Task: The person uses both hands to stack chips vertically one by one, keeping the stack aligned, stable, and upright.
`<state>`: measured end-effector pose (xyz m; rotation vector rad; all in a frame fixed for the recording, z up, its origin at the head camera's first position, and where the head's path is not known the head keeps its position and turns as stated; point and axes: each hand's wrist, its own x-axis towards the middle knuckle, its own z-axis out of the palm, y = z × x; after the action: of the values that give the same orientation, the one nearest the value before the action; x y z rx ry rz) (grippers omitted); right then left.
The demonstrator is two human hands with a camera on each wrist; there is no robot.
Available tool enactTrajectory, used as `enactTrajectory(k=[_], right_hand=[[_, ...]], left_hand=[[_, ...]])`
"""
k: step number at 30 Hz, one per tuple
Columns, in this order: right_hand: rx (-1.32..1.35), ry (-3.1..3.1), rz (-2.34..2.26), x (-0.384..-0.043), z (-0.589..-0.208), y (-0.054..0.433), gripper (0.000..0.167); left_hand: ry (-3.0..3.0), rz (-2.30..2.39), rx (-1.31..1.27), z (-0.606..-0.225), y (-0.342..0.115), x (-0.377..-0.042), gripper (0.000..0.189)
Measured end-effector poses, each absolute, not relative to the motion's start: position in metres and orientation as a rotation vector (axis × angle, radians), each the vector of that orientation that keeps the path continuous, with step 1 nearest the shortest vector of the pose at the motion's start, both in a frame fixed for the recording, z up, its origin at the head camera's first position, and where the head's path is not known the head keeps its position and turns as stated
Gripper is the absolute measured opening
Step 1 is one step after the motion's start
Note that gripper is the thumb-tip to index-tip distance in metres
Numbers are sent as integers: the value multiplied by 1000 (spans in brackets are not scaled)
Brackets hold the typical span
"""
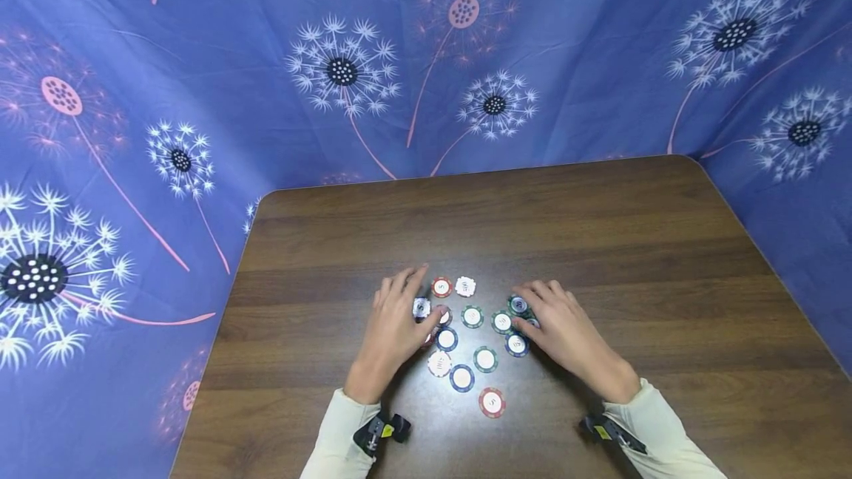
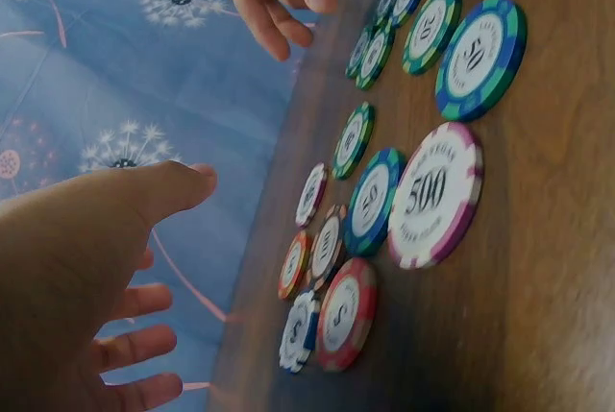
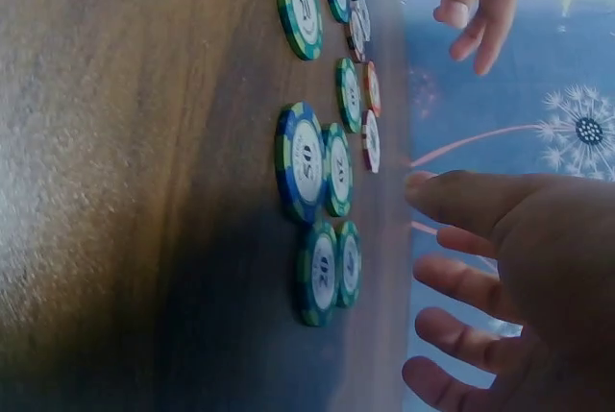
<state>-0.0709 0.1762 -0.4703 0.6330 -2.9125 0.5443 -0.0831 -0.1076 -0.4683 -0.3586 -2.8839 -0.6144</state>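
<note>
Poker chips lie spread flat over the middle of a wooden table. My left hand hovers over the left side of the spread, thumb apart from the loosely bent fingers, holding nothing. Below it in the left wrist view are a red chip, a white-and-black chip and a white 500 chip. My right hand is held above the right side, also holding nothing. Near it in the right wrist view lie a blue 50 chip and several green chips. In the head view the hands partly cover some chips.
The brown table reaches well out on both sides of the chips. A blue cloth with dandelion prints hangs behind and beside it. Closest to the front lies a single red chip. Each sleeve carries a black strapped camera.
</note>
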Motion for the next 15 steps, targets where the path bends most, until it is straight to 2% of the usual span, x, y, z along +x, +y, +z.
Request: enactTrajectory(k=[7,15], right_hand=[[731,-2895,514,-71,-477,173,40],[895,-2869,517,-75,-482,175,42]], left_hand=[[-2877,-611,-445,-474,-99,-80,67],[-2894,-657,-491,-483,-88,-76,64]])
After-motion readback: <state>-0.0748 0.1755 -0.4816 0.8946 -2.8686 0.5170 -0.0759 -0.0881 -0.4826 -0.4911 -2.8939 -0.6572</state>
